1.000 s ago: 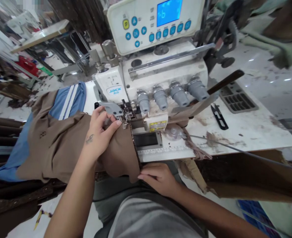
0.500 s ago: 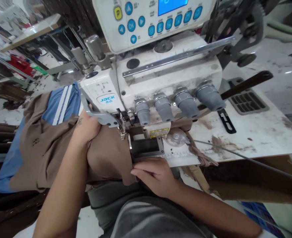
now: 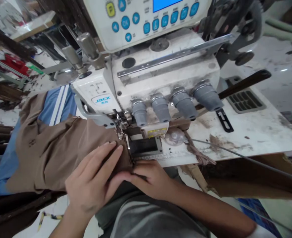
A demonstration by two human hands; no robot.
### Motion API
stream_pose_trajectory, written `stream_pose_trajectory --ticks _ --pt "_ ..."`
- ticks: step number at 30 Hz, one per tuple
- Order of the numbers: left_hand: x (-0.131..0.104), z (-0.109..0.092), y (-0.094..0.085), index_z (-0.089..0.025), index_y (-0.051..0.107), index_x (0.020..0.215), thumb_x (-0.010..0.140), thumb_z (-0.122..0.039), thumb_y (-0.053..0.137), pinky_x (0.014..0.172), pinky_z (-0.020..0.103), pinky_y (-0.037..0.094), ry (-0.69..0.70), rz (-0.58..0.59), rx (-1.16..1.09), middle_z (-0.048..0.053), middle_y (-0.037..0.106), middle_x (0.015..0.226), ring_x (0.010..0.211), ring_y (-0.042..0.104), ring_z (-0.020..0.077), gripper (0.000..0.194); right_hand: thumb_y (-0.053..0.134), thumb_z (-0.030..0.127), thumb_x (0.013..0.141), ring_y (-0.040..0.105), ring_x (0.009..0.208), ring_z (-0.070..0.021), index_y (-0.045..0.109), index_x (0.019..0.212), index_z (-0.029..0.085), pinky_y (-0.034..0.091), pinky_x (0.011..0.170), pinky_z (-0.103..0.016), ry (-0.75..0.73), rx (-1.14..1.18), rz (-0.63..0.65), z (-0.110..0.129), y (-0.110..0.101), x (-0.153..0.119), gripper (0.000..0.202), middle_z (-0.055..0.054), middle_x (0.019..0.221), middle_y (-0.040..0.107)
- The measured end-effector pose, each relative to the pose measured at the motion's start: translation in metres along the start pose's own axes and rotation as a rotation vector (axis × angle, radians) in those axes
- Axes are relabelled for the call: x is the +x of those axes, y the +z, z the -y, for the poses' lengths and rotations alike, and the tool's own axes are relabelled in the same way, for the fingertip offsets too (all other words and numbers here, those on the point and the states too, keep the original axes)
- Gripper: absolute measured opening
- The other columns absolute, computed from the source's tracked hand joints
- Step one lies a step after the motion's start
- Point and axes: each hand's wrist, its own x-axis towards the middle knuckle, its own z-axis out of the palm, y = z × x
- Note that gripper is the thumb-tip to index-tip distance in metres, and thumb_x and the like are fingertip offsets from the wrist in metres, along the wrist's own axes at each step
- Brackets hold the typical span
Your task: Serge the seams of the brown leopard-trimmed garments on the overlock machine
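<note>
Brown fabric (image 3: 59, 158) with a blue, white-striped part (image 3: 59, 102) spreads left of the sewing machine (image 3: 165, 72), its right edge at the presser foot (image 3: 121, 132). My left hand (image 3: 96, 172) lies on the fabric just in front of the foot, its fingers over the cloth and its thumb at the near edge. My right hand (image 3: 152, 177) pinches the fabric's right edge, close to the left thumb.
A control panel (image 3: 148, 19) tops the machine. On the white table (image 3: 250, 135) are a black slotted plate (image 3: 224, 120) and a thin rod (image 3: 235, 155). A cardboard box (image 3: 245, 180) stands below at right. Dark fabric (image 3: 9, 211) hangs at lower left.
My left hand has moved from beside the machine head toward me and right, onto the fabric near my right hand. The camera view has shifted slightly. My right hand stays at the fabric edge.
</note>
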Motion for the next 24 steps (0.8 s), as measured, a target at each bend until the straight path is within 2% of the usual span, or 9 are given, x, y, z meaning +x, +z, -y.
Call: stream_pose_trajectory --ticks 2,5,9,13,15,17,19,21,24 --pt "0.0 0.001 0.01 -0.032 0.057 0.152 0.083 -0.04 0.084 0.113 0.041 0.053 0.187 -0.02 0.151 0.008 0.07 0.138 0.129 0.066 0.0322 0.074 0.054 0.038 0.11 0.059 0.065 -0.0129 0.066 0.075 0.019 0.042 0.064 -0.024 -0.038 -0.057 0.004 0.0 0.004 -0.006 0.041 0.0 0.069 0.067" --pt "0.018 0.022 0.02 -0.035 0.055 0.152 0.086 -0.049 0.08 0.117 0.048 0.05 0.26 -0.001 0.097 0.01 0.069 0.137 0.137 0.06 0.0354 0.073 0.054 0.037 0.11 0.059 0.064 -0.0126 0.066 0.076 0.019 0.042 0.064 -0.024 -0.032 -0.109 0.002 0.001 0.012 -0.009 0.04 0.0 0.07 0.067" --pt "0.044 0.056 0.016 -0.037 0.065 0.143 0.081 -0.061 0.08 0.122 0.058 0.041 0.381 0.027 0.004 0.012 0.067 0.136 0.146 0.051 0.0398 0.067 0.058 0.034 0.105 0.046 0.057 -0.0102 0.055 0.067 0.019 0.033 0.056 -0.024 0.076 -0.045 -0.06 0.002 0.023 -0.008 0.041 0.005 0.06 0.05" --pt "0.032 0.059 0.005 -0.04 0.075 0.127 0.076 -0.067 0.081 0.126 0.065 0.028 0.299 0.091 -0.065 0.01 0.063 0.144 0.15 0.044 0.0423 0.058 0.058 0.04 0.102 0.038 0.056 -0.0095 0.046 0.065 0.02 0.027 0.051 -0.022 0.258 0.088 -0.115 0.002 0.028 -0.006 0.043 0.007 0.059 0.038" --pt "-0.006 0.042 0.014 -0.037 0.081 0.113 0.075 -0.069 0.08 0.123 0.068 0.032 0.18 0.008 -0.142 0.012 0.067 0.136 0.145 0.049 0.0437 0.05 0.058 0.042 0.102 0.038 0.056 -0.0096 0.045 0.065 0.02 0.027 0.052 -0.023 0.263 0.065 -0.126 0.003 0.028 -0.007 0.045 0.007 0.058 0.038" --pt "-0.058 0.018 0.04 -0.033 0.082 0.09 0.08 -0.067 0.075 0.109 0.064 0.051 -0.048 -0.208 -0.266 0.011 0.075 0.105 0.117 0.069 0.0382 0.036 0.058 0.042 0.102 0.039 0.055 -0.0094 0.043 0.063 0.02 0.027 0.053 -0.023 0.217 0.001 -0.132 0.005 0.028 -0.01 0.048 0.006 0.057 0.038" --pt "-0.107 0.0 0.072 -0.028 0.074 0.069 0.087 -0.06 0.068 0.085 0.054 0.061 -0.467 -0.314 -0.488 0.007 0.067 0.072 0.077 0.071 0.0286 0.037 0.058 0.043 0.103 0.038 0.052 -0.0089 0.041 0.06 0.019 0.027 0.052 -0.024 0.147 -0.06 -0.141 0.006 0.028 -0.014 0.052 0.006 0.054 0.038" --pt "-0.14 -0.001 0.092 -0.024 0.071 0.07 0.083 -0.055 0.073 0.08 0.052 0.06 -0.936 -0.34 -0.708 0.006 0.065 0.068 0.071 0.068 0.0269 0.033 0.056 0.045 0.106 0.04 0.05 -0.0088 0.044 0.058 0.019 0.028 0.051 -0.025 0.078 -0.105 -0.134 0.006 0.03 -0.018 0.055 0.005 0.053 0.042" --pt "-0.157 0.035 0.068 -0.026 0.067 0.076 0.081 -0.053 0.071 0.082 0.051 0.059 -1.093 -0.452 -0.769 0.002 0.063 0.069 0.071 0.065 0.0242 0.029 0.049 0.051 0.11 0.049 0.051 -0.011 0.055 0.06 0.019 0.033 0.053 -0.026 -0.025 -0.197 -0.045 0.007 0.033 -0.024 0.06 0.001 0.054 0.053"
